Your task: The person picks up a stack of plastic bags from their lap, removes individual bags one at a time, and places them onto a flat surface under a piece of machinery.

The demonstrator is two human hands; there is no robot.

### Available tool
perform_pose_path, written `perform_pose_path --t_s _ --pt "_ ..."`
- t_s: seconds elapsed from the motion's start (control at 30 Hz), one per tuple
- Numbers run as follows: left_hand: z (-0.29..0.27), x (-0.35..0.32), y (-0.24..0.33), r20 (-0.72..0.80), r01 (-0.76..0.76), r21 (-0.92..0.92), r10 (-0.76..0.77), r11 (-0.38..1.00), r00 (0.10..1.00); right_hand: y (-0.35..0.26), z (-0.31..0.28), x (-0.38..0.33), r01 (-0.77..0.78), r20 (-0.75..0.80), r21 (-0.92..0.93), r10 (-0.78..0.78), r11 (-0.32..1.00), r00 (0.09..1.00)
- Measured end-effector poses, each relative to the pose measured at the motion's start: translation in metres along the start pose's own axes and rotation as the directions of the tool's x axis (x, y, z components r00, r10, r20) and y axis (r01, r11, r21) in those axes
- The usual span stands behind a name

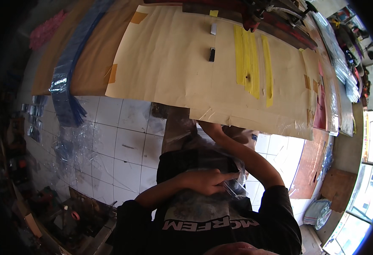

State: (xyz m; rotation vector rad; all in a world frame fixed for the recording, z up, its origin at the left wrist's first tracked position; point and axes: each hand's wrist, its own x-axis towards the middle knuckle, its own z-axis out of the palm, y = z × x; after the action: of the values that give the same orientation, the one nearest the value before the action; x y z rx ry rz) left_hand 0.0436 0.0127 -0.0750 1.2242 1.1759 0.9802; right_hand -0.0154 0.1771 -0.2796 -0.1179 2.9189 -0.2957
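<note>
Worktable [173,80] covered with cream paper sheet, brown paper [93,55] at its left side. On it: yellow tape strips [248,59], a small black block [212,54], a blue plastic strip [74,55] hanging off the front edge. White tiled floor [118,144] below, clear plastic scraps [74,146] scattered on it.

Matt paper bench, glossy clear plastic

Cream paper sheet [169,55] smooth, matt; yellow tape strips [247,59] slightly shiny; clear plastic bag [233,185] glossy, crinkled; white floor tiles [122,140] glazed.
</note>
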Motion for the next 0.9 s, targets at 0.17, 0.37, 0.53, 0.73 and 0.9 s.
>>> perform_pose_path --t_s 0.17,0.37,0.53,0.73,0.9 --pt "0.002 0.002 -0.006 0.003 -0.020 0.009 0.020 1.000 1.000 0.015 0.003 0.010 -0.127 0.080 0.898 0.126 0.421 0.989" --pt "0.000 0.002 -0.004 0.012 -0.017 0.033 0.017 0.999 1.000 0.020 -0.019 0.014 -0.096 0.071 0.929 0.082 0.358 0.994" --pt "-0.001 0.001 0.000 0.014 0.001 0.033 -0.001 0.999 1.000 0.021 -0.027 0.013 -0.088 0.075 0.936 0.051 0.342 0.996" --pt "0.002 0.002 -0.006 -0.015 -0.040 0.022 0.041 0.999 0.999 0.015 -0.029 0.010 -0.075 0.075 0.928 0.013 0.365 0.997" --pt "0.000 0.001 -0.005 -0.011 -0.019 0.042 0.020 0.999 1.000 0.005 -0.038 0.005 -0.084 0.132 0.874 -0.068 0.479 0.989"
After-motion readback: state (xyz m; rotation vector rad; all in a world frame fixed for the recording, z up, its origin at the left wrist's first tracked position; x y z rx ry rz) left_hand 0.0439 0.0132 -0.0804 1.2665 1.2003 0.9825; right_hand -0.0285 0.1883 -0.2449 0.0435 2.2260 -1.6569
